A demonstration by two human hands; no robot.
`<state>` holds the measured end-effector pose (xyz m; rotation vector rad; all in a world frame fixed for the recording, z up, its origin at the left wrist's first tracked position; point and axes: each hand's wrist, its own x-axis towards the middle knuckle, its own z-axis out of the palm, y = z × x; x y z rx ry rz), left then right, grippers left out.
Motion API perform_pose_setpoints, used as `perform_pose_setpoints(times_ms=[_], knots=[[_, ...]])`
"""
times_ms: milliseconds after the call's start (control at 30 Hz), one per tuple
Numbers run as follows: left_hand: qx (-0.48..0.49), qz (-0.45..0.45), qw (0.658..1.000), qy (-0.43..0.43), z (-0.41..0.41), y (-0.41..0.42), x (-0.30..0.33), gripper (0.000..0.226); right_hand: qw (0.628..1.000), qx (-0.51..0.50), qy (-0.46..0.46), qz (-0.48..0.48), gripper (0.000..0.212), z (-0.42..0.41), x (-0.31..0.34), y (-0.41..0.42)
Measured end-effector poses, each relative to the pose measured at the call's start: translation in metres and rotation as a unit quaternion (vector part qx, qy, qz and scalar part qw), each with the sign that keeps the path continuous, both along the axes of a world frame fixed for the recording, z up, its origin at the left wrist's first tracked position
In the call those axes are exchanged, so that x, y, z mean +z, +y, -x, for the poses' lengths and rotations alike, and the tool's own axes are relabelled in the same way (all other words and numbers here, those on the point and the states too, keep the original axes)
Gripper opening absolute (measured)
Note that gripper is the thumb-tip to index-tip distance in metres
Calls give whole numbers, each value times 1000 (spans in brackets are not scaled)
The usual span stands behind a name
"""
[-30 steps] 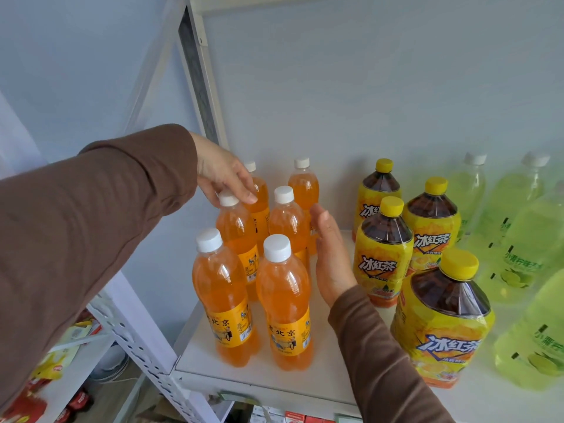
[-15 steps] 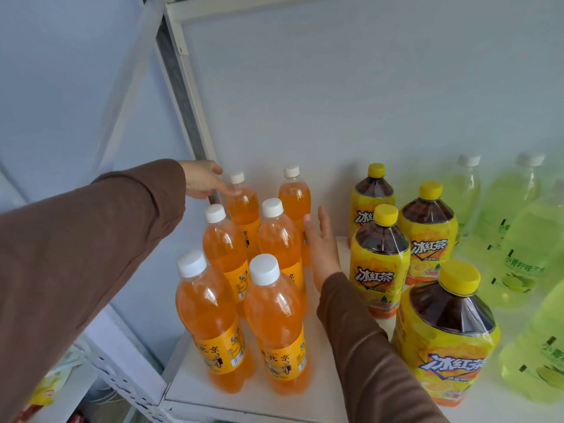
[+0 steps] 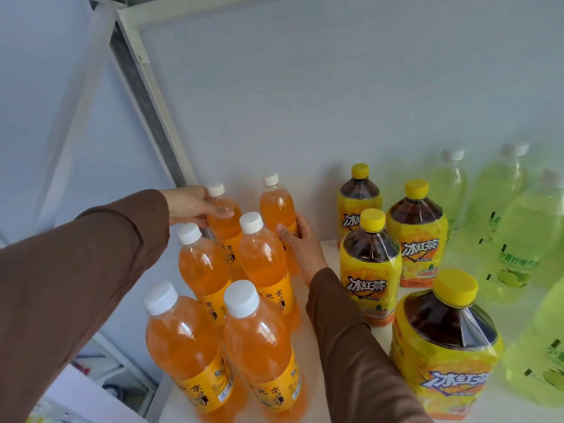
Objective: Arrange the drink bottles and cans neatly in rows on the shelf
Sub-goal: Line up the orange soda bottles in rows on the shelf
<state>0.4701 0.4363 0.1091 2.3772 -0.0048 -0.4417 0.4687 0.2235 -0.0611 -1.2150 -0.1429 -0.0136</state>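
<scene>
Several orange soda bottles with white caps stand in two columns on the white shelf point(image 3: 323, 303). My left hand point(image 3: 192, 206) grips the neck of the back-left orange bottle point(image 3: 224, 221), thumb across its front. My right hand point(image 3: 300, 248) wraps round the body of the back-right orange bottle point(image 3: 276, 206). Two more orange bottles point(image 3: 262, 264) stand in the middle row and two at the front point(image 3: 256, 340). Both sleeves are brown.
Several iced-tea bottles with yellow caps point(image 3: 370, 270) stand right of my right arm, the nearest point(image 3: 445, 346) at the front. Pale green bottles point(image 3: 512, 227) fill the far right. A grey shelf upright point(image 3: 143, 96) rises at the back left. A lower rack point(image 3: 116, 370) shows below left.
Both hands reached further back. My left hand went from hovering by the upright to gripping the back-left bottle; my right hand went from flat beside the bottles to curled round the back-right one.
</scene>
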Motion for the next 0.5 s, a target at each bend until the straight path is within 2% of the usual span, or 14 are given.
perform_pose_setpoints(times_ms=[233, 333, 500], knots=[[15, 30, 998, -58, -3, -2, 12, 42, 998, 7, 27, -59, 42, 0, 11, -2], [12, 43, 996, -80, -1, -9, 35, 41, 996, 7, 38, -82, 42, 2, 28, -8], [2, 39, 995, -92, -1, -11, 67, 53, 996, 16, 28, -80, 41, 1, 62, -13]])
